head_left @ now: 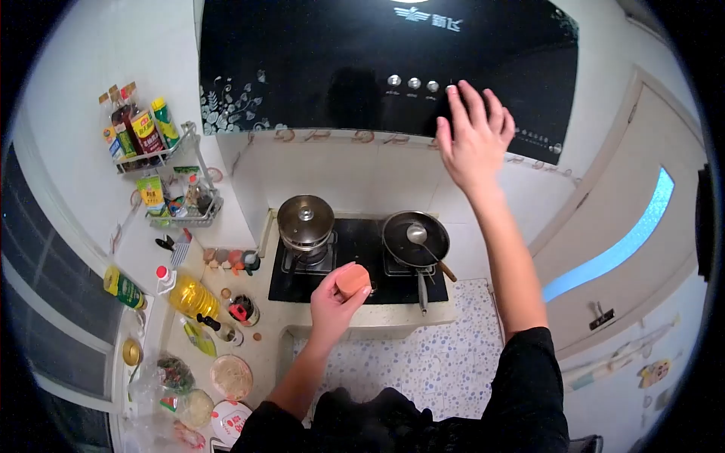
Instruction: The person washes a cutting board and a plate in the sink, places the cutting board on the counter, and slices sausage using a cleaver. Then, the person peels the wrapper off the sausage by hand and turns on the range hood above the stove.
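Note:
My left hand [336, 306] is closed around a small, round, orange-pink thing [353, 280] with a flat top. Whether it is a jar or only a lid I cannot tell. It is held up in front of the black gas stove [355, 249]. My right hand [476, 136] reaches up to the black range hood [325, 45], fingers stretched out. Its index fingertip is at the rightmost of the round silver buttons [432, 86]. On the left burner stands a pot with a glass lid [306, 219]. A frying pan [404, 245] with a ladle [417, 234] in it sits on the right burner.
On the left counter are an oil bottle [189, 293], small jars [234, 260], a dark jar [243, 309] and several plates and bags of food [230, 377]. A wall rack [177, 151] holds sauce bottles. A door [604, 226] is at the right.

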`<action>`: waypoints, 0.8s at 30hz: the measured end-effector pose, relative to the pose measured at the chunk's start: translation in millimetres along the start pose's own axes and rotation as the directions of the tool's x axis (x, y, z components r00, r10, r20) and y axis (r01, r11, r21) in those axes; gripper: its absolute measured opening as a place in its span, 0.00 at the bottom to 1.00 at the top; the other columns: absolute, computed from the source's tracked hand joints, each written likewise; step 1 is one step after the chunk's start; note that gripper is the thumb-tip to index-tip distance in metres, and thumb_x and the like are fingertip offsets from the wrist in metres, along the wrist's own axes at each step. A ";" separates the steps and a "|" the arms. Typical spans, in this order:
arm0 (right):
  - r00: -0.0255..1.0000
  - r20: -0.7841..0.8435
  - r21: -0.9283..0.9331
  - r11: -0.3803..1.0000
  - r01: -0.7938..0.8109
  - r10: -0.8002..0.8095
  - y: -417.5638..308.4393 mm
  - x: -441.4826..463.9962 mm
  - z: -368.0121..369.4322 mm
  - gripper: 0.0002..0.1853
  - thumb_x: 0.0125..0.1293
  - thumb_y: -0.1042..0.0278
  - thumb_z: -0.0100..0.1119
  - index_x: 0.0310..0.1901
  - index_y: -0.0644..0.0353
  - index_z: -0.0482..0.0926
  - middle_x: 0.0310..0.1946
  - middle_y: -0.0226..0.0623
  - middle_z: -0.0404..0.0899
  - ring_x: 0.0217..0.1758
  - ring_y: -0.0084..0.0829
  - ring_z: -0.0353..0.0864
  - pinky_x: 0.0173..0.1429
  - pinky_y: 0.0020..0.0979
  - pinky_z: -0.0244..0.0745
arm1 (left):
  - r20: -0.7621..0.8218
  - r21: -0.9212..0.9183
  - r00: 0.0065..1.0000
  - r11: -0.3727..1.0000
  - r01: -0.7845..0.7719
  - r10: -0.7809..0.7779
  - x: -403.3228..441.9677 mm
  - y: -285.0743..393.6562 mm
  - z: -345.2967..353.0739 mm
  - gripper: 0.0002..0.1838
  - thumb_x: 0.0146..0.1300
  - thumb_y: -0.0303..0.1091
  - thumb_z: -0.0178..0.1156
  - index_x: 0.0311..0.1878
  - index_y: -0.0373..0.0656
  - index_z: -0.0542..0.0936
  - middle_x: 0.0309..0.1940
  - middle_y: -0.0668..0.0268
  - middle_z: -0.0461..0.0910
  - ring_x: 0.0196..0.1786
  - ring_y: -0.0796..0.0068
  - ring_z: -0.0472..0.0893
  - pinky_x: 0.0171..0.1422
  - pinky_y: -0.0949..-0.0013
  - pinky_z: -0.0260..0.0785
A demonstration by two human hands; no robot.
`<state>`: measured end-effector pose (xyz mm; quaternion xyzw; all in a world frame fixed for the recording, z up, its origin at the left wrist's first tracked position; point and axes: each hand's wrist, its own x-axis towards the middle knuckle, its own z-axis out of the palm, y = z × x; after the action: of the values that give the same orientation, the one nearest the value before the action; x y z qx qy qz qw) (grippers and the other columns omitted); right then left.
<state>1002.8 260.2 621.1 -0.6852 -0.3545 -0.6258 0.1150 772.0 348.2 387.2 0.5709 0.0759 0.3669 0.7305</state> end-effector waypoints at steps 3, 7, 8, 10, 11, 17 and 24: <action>0.999 0.044 -0.020 1.000 -0.014 0.015 -5.7 0.8 -4.4 0.26 0.62 0.52 0.58 0.61 0.52 0.76 0.65 0.28 0.69 0.69 0.40 0.62 0.72 0.46 0.50 | -0.025 0.000 1.000 1.000 0.012 -0.012 0.7 6.3 -7.7 0.25 0.58 0.17 0.66 0.60 0.32 0.73 0.52 0.60 0.79 0.53 0.73 0.81 0.57 0.70 0.77; 0.997 0.071 0.137 0.989 -0.051 0.042 -29.3 -28.4 -14.8 0.34 0.59 0.56 0.63 0.68 0.51 0.69 0.67 0.38 0.65 0.70 0.42 0.59 0.70 0.45 0.52 | -0.064 0.098 0.995 0.993 -0.064 0.070 -5.5 4.6 -24.9 0.26 0.57 0.17 0.67 0.60 0.33 0.73 0.52 0.60 0.79 0.53 0.72 0.81 0.58 0.70 0.77; 0.991 0.122 0.293 0.952 -0.086 0.052 -42.8 -43.2 -23.4 0.32 0.58 0.59 0.64 0.66 0.51 0.71 0.63 0.38 0.68 0.67 0.42 0.61 0.69 0.46 0.53 | -0.078 0.136 0.993 0.988 -0.079 0.090 -7.6 4.1 -29.8 0.26 0.57 0.17 0.67 0.60 0.33 0.74 0.52 0.60 0.79 0.53 0.72 0.81 0.58 0.70 0.77; 0.957 0.291 0.564 0.810 -0.160 -0.014 -76.3 -84.6 -43.1 0.26 0.56 0.62 0.65 0.59 0.53 0.77 0.54 0.38 0.74 0.60 0.42 0.67 0.65 0.47 0.58 | -0.118 0.233 0.983 0.966 -0.110 0.140 -14.7 4.2 -39.0 0.26 0.56 0.18 0.68 0.59 0.33 0.75 0.52 0.60 0.79 0.53 0.72 0.81 0.57 0.70 0.77; 0.916 0.389 0.670 0.713 -0.205 -0.102 -94.0 -108.4 -49.8 0.22 0.55 0.63 0.66 0.54 0.55 0.80 0.49 0.37 0.77 0.56 0.42 0.71 0.63 0.47 0.61 | -0.144 0.292 0.975 0.948 -0.124 0.172 -19.4 6.3 -42.9 0.26 0.55 0.19 0.69 0.58 0.33 0.75 0.51 0.60 0.79 0.53 0.72 0.81 0.57 0.70 0.77; 0.602 0.742 0.595 -0.123 -0.794 -0.296 -196.8 -219.2 -66.5 0.16 0.52 0.74 0.74 0.44 0.61 0.83 0.36 0.33 0.78 0.36 0.23 0.76 0.40 0.26 0.73 | -0.214 0.768 0.908 0.636 -0.071 0.360 -71.3 15.6 -64.7 0.30 0.46 0.27 0.74 0.56 0.40 0.79 0.50 0.55 0.80 0.51 0.60 0.83 0.53 0.64 0.77; 0.479 0.696 0.418 -0.240 -0.876 -0.535 -228.0 -253.9 -103.0 0.12 0.57 0.74 0.70 0.43 0.65 0.83 0.33 0.34 0.79 0.34 0.23 0.78 0.40 0.24 0.74 | -0.417 0.852 0.833 0.475 0.218 0.364 -146.5 12.8 -55.0 0.32 0.42 0.25 0.73 0.56 0.44 0.80 0.54 0.55 0.80 0.54 0.56 0.81 0.58 0.61 0.75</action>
<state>788.1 276.2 337.0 -0.5556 -0.5275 0.3585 0.5334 631.7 300.8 335.0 0.7339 0.4316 0.4543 0.2622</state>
